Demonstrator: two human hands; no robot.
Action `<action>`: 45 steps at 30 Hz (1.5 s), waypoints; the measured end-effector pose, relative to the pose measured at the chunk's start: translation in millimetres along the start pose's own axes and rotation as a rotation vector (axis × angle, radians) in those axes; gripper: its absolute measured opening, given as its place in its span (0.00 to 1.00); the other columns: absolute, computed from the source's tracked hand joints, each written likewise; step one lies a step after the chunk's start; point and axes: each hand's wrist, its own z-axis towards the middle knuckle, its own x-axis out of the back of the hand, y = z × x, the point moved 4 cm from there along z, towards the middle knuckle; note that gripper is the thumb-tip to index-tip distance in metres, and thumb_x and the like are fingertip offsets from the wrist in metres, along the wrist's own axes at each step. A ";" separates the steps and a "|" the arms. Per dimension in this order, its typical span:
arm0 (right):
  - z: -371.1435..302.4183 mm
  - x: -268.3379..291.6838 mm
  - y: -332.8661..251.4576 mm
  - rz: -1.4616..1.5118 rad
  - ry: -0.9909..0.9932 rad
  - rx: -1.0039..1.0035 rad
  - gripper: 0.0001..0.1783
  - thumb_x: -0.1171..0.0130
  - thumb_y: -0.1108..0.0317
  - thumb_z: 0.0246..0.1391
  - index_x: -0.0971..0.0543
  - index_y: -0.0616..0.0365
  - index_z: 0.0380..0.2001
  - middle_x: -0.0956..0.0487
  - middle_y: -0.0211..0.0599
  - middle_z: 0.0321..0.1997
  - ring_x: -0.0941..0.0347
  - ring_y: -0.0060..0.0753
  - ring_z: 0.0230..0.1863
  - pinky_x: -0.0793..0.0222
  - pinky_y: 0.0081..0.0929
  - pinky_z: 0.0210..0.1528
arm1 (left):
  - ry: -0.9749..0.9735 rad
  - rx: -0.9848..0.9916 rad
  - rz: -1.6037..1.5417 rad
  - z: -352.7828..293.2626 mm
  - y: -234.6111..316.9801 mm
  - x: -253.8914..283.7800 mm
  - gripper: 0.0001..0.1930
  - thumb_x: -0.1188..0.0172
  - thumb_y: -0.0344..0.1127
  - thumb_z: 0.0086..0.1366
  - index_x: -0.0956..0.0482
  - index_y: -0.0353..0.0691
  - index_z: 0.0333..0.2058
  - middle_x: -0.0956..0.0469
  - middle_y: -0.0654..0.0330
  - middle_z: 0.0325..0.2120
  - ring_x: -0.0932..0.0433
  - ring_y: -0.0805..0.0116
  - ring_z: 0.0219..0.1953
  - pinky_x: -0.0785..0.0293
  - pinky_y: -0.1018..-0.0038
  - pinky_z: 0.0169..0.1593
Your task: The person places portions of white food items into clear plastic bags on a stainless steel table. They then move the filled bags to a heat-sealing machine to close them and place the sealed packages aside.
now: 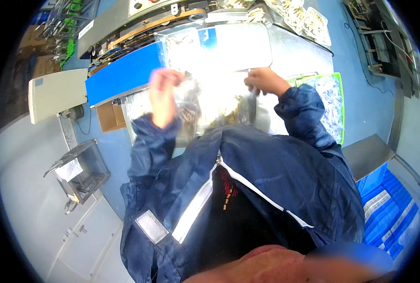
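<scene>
My left hand [164,96] is raised over the worktop, smeared by motion, so its fingers do not show clearly. Just below and beside it lies a clear plastic bag [187,113] with small pieces inside. Across from it, my right hand [267,81] is closed, thumb and fingers pressed together at the edge of the glare; what they hold, if anything, I cannot make out. Between the hands, another clear bag [231,108] with pale contents lies close to my jacket. Strong glare washes out the middle of the worktop. Farther back is one more clear bag [179,47].
A blue conveyor-like surface [125,75] of a machine runs along the left. At right stands a green-rimmed crate [330,101] of small blue-and-white packets. Pale pieces fill a clear tray [313,26] at the back. A cardboard box [111,118] sits low on the left.
</scene>
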 end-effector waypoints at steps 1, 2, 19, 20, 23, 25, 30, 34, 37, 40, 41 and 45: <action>-7.4 -19.8 19.4 -0.012 -0.075 -0.223 0.16 0.46 0.60 0.58 0.19 0.64 0.36 0.19 0.40 0.29 0.23 0.28 0.19 0.28 0.24 0.19 | -0.201 0.183 -0.070 -28.0 -16.4 -20.1 0.09 0.44 0.32 0.67 0.25 0.35 0.43 0.22 0.60 0.35 0.24 0.72 0.39 0.29 0.76 0.45; -2.5 -37.9 41.6 -0.114 0.017 -0.107 0.17 0.46 0.60 0.58 0.20 0.64 0.40 0.18 0.41 0.30 0.22 0.30 0.21 0.26 0.24 0.21 | -0.337 0.306 0.005 -46.9 -38.8 -41.6 0.09 0.44 0.32 0.67 0.25 0.36 0.43 0.22 0.59 0.36 0.24 0.72 0.39 0.28 0.75 0.45; -110.7 -0.6 6.4 0.552 0.144 0.332 0.09 0.41 0.67 0.60 0.19 0.62 0.37 0.22 0.30 0.38 0.29 0.19 0.40 0.34 0.19 0.46 | -0.347 0.396 -0.216 -58.1 -87.6 -87.9 0.19 0.44 0.35 0.69 0.29 0.37 0.57 0.24 0.62 0.47 0.28 0.73 0.47 0.34 0.74 0.54; -115.5 14.4 -3.9 0.540 0.231 0.297 0.09 0.41 0.67 0.60 0.19 0.61 0.37 0.23 0.26 0.35 0.31 0.17 0.36 0.35 0.17 0.41 | -0.263 0.342 -0.190 -50.9 -77.0 -92.9 0.13 0.44 0.37 0.69 0.24 0.39 0.49 0.24 0.67 0.41 0.30 0.77 0.41 0.34 0.78 0.48; -103.5 39.8 -21.8 0.533 0.458 0.371 0.09 0.40 0.66 0.59 0.19 0.61 0.36 0.24 0.24 0.30 0.32 0.15 0.30 0.36 0.16 0.33 | -0.153 0.220 -0.214 -15.1 -43.5 -100.3 0.09 0.43 0.38 0.69 0.22 0.41 0.41 0.26 0.71 0.33 0.32 0.80 0.34 0.36 0.80 0.41; -83.1 55.8 -23.6 0.707 0.560 0.386 0.10 0.40 0.66 0.58 0.20 0.63 0.34 0.25 0.25 0.28 0.34 0.15 0.27 0.39 0.16 0.30 | -0.001 0.203 -0.226 14.3 -20.7 -107.1 0.08 0.43 0.39 0.68 0.23 0.42 0.37 0.26 0.72 0.29 0.32 0.83 0.31 0.36 0.80 0.37; -5.5 75.4 1.6 1.401 0.637 0.247 0.08 0.42 0.67 0.59 0.24 0.61 0.31 0.32 0.23 0.23 0.45 0.13 0.17 0.51 0.15 0.17 | 0.202 0.217 -0.422 107.7 -41.0 -124.6 0.13 0.42 0.34 0.64 0.23 0.29 0.42 0.20 0.54 0.38 0.23 0.65 0.41 0.30 0.71 0.49; 36.5 92.9 -9.6 1.485 0.611 0.096 0.07 0.43 0.67 0.60 0.27 0.57 0.30 0.33 0.25 0.23 0.45 0.16 0.17 0.53 0.16 0.14 | 0.130 -0.025 0.196 198.6 -152.9 -73.5 0.14 0.42 0.33 0.63 0.21 0.27 0.41 0.19 0.51 0.38 0.21 0.63 0.39 0.28 0.68 0.44; 44.3 103.9 10.5 1.412 0.681 0.010 0.07 0.44 0.68 0.58 0.28 0.58 0.27 0.34 0.27 0.21 0.45 0.18 0.16 0.54 0.20 0.15 | 0.144 0.232 0.093 206.7 -156.8 -97.5 0.13 0.43 0.32 0.63 0.21 0.27 0.40 0.19 0.51 0.38 0.21 0.61 0.38 0.27 0.67 0.43; 48.0 113.7 14.9 1.323 0.708 -0.027 0.08 0.43 0.68 0.57 0.28 0.58 0.26 0.34 0.27 0.19 0.44 0.19 0.15 0.54 0.21 0.14 | 0.157 0.362 -0.185 202.0 -153.1 -109.8 0.12 0.45 0.31 0.64 0.22 0.27 0.41 0.19 0.50 0.38 0.20 0.59 0.38 0.26 0.67 0.43; 55.4 110.4 -1.1 1.290 0.673 -0.006 0.08 0.43 0.68 0.57 0.27 0.58 0.26 0.34 0.27 0.19 0.44 0.19 0.14 0.54 0.21 0.14 | 0.153 0.274 -0.119 208.5 -169.3 -81.4 0.12 0.46 0.30 0.64 0.22 0.27 0.42 0.19 0.50 0.38 0.20 0.59 0.38 0.26 0.67 0.43; 61.0 105.6 -14.4 1.144 0.674 -0.007 0.11 0.40 0.65 0.58 0.26 0.58 0.25 0.34 0.25 0.17 0.45 0.17 0.14 0.53 0.19 0.14 | 0.186 0.243 -0.286 200.5 -176.8 -68.3 0.15 0.45 0.35 0.61 0.19 0.27 0.39 0.18 0.48 0.38 0.23 0.59 0.41 0.30 0.69 0.46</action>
